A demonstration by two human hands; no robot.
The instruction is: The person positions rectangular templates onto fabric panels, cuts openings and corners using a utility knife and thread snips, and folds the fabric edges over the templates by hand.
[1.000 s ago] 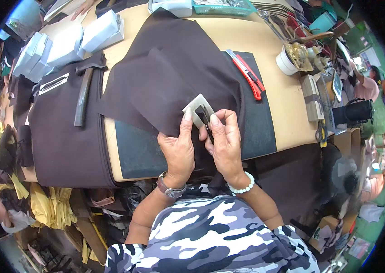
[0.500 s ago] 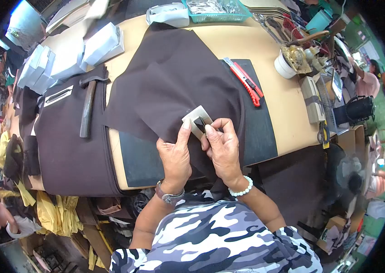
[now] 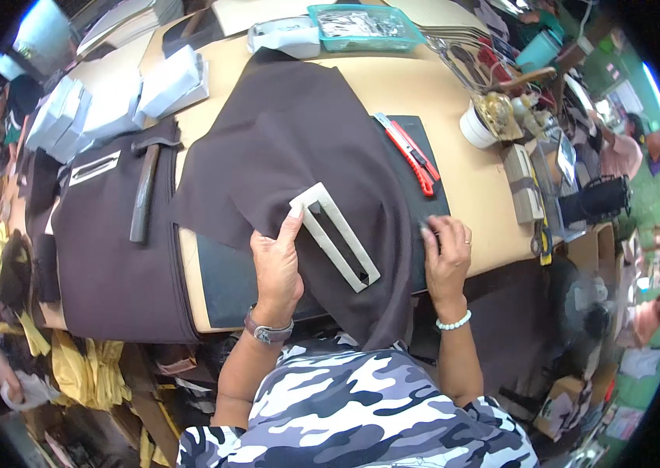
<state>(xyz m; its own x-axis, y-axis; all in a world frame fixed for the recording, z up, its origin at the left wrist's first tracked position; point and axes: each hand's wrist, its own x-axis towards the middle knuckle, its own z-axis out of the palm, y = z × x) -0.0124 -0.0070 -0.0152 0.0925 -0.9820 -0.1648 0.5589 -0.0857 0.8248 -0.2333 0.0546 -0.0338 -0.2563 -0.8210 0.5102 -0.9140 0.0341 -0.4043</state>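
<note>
My left hand (image 3: pixel 277 269) is closed on the dark brown fabric (image 3: pixel 267 148), with its thumb on the upper left corner of a pale rectangular frame (image 3: pixel 318 236). A long dark slot with pointed ends runs down the frame, which lies slanted on the cloth. My right hand (image 3: pixel 447 253) is apart from the cloth, over the right edge of the dark mat (image 3: pixel 225 285). Its fingers are loosely bent and apart, the tips slightly blurred, with nothing visible in them. Beyond that hand lies a red utility knife (image 3: pixel 408 156) on the mat.
A hammer (image 3: pixel 145 191) rests on a stack of brown fabric (image 3: pixel 115 265) at left, beside another slotted pale frame (image 3: pixel 94 168). White boxes (image 3: pixel 174 82) and a teal basket (image 3: pixel 365 27) stand at the back. A white pot (image 3: pixel 480 126) stands at right.
My right hand has let go of the frame area and moved right, over the mat edge. The pale frame, earlier mostly hidden by the fingers, now shows at full length. My left hand keeps its hold.
</note>
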